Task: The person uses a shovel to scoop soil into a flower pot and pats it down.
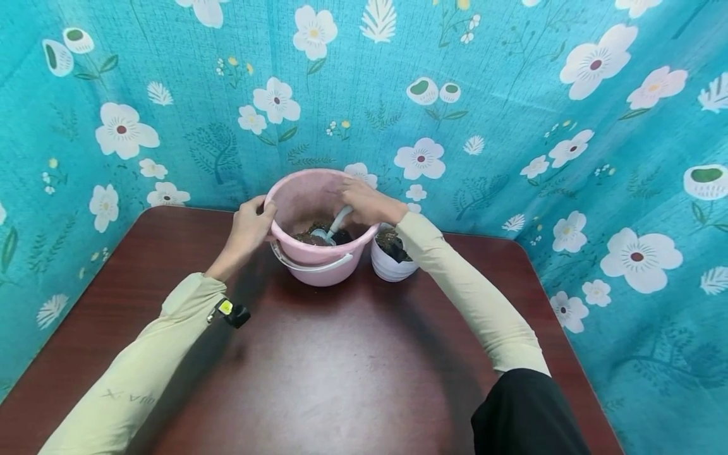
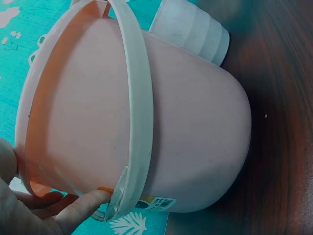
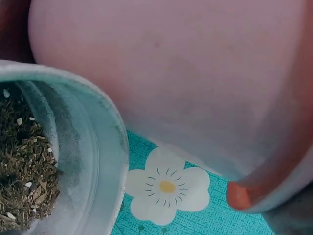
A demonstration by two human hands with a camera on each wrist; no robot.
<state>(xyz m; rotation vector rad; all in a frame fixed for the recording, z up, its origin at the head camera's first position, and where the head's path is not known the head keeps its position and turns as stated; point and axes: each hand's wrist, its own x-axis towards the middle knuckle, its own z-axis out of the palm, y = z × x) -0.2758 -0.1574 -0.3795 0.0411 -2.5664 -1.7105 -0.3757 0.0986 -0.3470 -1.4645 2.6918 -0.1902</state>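
Observation:
A pink bucket point(image 1: 318, 275) with a white handle point(image 2: 140, 98) stands at the back of the table, dark soil point(image 1: 311, 236) inside it. My left hand point(image 1: 249, 226) grips the bucket's rim on the left, its thumb near the end of the white handle in the left wrist view. Inside the bucket, my right hand point(image 1: 370, 202) holds a small trowel point(image 1: 339, 220) by its pale handle; the blade rests in the soil. Close against the bucket's right side is a white ribbed pot point(image 1: 392, 270) holding soil mix point(image 3: 29, 166) with pale bits. The right wrist view does not show my right hand.
A dark reddish wooden table point(image 1: 341, 366) lies under everything. Right behind its back edge hangs a turquoise flowered curtain point(image 1: 352, 82), which also runs down both sides. My right forearm reaches over the pot. A sticker point(image 2: 159, 203) is on the bucket.

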